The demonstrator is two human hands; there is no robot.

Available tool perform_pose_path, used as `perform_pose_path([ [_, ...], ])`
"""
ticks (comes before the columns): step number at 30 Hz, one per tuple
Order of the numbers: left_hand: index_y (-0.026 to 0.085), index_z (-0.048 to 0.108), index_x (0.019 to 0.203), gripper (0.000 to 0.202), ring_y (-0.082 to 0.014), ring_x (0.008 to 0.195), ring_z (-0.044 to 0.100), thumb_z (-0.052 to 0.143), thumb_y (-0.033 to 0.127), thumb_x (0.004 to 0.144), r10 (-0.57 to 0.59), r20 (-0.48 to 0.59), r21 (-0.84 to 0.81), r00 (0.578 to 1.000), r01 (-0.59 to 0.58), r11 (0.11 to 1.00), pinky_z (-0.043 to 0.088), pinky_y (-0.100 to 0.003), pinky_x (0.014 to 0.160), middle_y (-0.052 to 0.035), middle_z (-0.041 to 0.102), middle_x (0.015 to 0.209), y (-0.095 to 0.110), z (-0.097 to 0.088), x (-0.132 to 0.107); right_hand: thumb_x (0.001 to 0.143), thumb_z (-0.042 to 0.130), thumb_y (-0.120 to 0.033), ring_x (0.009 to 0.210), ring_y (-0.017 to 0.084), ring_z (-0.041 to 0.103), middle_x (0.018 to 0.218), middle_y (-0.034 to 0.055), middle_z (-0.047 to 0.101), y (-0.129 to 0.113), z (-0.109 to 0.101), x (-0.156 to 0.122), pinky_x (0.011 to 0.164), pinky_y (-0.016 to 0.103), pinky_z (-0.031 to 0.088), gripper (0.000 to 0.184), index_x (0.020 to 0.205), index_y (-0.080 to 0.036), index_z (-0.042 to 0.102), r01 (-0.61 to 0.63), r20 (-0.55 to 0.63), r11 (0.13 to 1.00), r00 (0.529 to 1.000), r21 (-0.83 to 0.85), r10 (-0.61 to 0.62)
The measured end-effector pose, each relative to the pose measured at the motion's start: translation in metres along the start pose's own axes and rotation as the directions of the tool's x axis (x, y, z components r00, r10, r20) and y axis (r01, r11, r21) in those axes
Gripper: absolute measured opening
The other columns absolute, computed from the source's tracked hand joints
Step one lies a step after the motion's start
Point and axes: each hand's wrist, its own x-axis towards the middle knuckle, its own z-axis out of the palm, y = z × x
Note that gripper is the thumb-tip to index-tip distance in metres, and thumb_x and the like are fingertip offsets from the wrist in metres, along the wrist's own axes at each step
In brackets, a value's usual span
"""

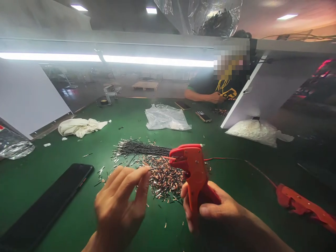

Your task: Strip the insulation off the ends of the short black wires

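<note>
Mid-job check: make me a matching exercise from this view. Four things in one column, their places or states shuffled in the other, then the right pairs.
Things
1. Central red tool
2. Single wire
3. Pale cloth
4. Big phone

Places and states
A. Crumpled on the green table
B. Pinched by the left hand
C. Black, lying at the near left
D. Gripped in the right hand

Right pairs: 1-D, 2-B, 3-A, 4-C
</note>
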Motion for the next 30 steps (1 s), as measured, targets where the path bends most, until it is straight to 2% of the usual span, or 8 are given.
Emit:
perform_pose_path([
  [2,0.019,0.065,0.093,0.014,-0.0091,0.061,0.051,0.064,0.007,0.085,0.012,-0.030,0.002,0.999,-0.012,1.000,0.042,-0.024,0.061,0.0035,0.062,0.069,0.000,-0.003,0.003,0.079,0.073,-0.034,0.074,0.018,0.065,0.087,0.0060,0.065,0.004,-0.002,0.000,0.070,0.033,0.049,0.044,0.114,-0.015,0.057,-0.049,0.047,0.998,0.998,0.036,0.047],
  [5,0.018,0.066,0.093,0.017,-0.0101,0.064,0.050,0.068,0.006,0.082,0.062,-0.014,-0.008,0.998,-0.062,0.998,0.042,-0.024,0.061,0.0022,0.063,0.071,0.001,-0.005,0.004,0.077,0.075,-0.035,0.075,0.018,0.064,0.087,0.0062,0.065,0.008,-0.001,-0.002,0.071,0.033,0.048,0.044,0.112,-0.015,0.057,-0.083,0.065,0.995,0.995,0.048,0.080],
  [14,0.019,0.066,0.092,0.018,-0.0118,0.066,0.049,0.068,0.006,0.081,0.034,-0.019,0.010,0.999,-0.034,0.999,0.043,-0.026,0.063,0.0011,0.063,0.073,0.000,-0.004,0.001,0.076,0.076,-0.032,0.073,0.016,0.062,0.084,0.0053,0.064,0.005,0.011,-0.009,0.070,0.031,0.046,0.041,0.109,-0.015,0.059,-0.100,-0.001,0.986,0.995,0.131,0.101],
  [21,0.018,0.066,0.094,0.020,-0.0117,0.065,0.046,0.068,0.003,0.081,0.093,0.001,0.001,0.996,-0.093,0.996,0.040,-0.026,0.062,0.0006,0.062,0.071,-0.002,-0.006,0.002,0.069,0.079,-0.028,0.070,0.016,0.060,0.082,0.0037,0.064,0.007,0.017,-0.010,0.070,0.032,0.047,0.042,0.105,-0.015,0.062,-0.124,-0.070,0.975,0.988,0.183,0.139],
  [26,0.017,0.066,0.093,0.018,-0.0118,0.064,0.044,0.068,0.003,0.081,0.114,0.024,0.004,0.993,-0.114,0.993,0.039,-0.025,0.062,0.0000,0.062,0.072,-0.002,-0.005,0.002,0.070,0.078,-0.031,0.068,0.015,0.058,0.079,0.0033,0.062,0.005,0.012,-0.005,0.068,0.030,0.047,0.042,0.105,-0.014,0.063,-0.127,-0.012,0.981,0.991,0.148,0.130],
  [30,0.018,0.067,0.094,0.019,-0.0125,0.064,0.045,0.068,0.004,0.080,0.124,0.036,0.022,0.992,-0.124,0.992,0.039,-0.026,0.063,0.0003,0.063,0.071,-0.006,-0.003,0.001,0.067,0.080,-0.031,0.067,0.015,0.057,0.076,0.0031,0.062,0.001,0.008,-0.002,0.065,0.029,0.047,0.040,0.100,-0.016,0.064,-0.198,0.004,0.978,0.980,0.060,0.198],
])
